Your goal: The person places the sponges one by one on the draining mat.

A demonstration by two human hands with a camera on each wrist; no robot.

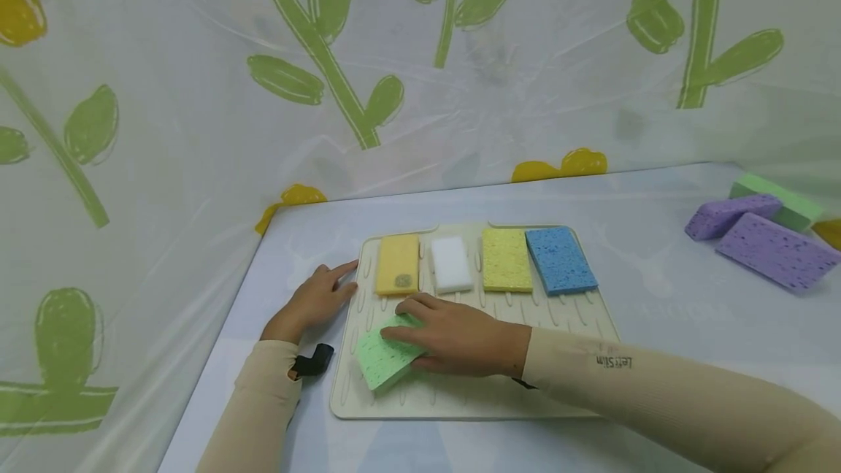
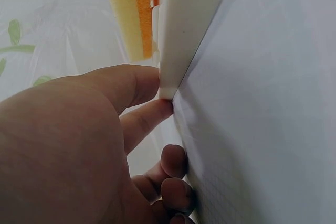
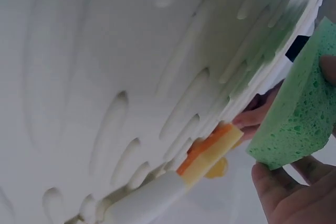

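Observation:
My right hand (image 1: 460, 336) grips a light green sponge (image 1: 384, 358) by its edges. The sponge is tilted over the lower left of a cream ridged tray (image 1: 499, 393); in the right wrist view its pitted face (image 3: 302, 114) shows, apart from the tray surface. At the tray's left edge, my left hand (image 1: 317, 303) touches the rim with thumb and forefinger fairly straight. Along the tray's far side lie a yellow-orange sponge (image 1: 397, 263), a white sponge (image 1: 450, 264), a yellow sponge (image 1: 507, 260) and a blue sponge (image 1: 561, 260).
At the far right of the table, two purple sponges (image 1: 778, 250) lie by a green sponge (image 1: 775, 199), with a yellow-brown piece (image 1: 829, 232) at the frame's edge. Behind the table hangs a white curtain (image 1: 197, 93) printed with green leaves.

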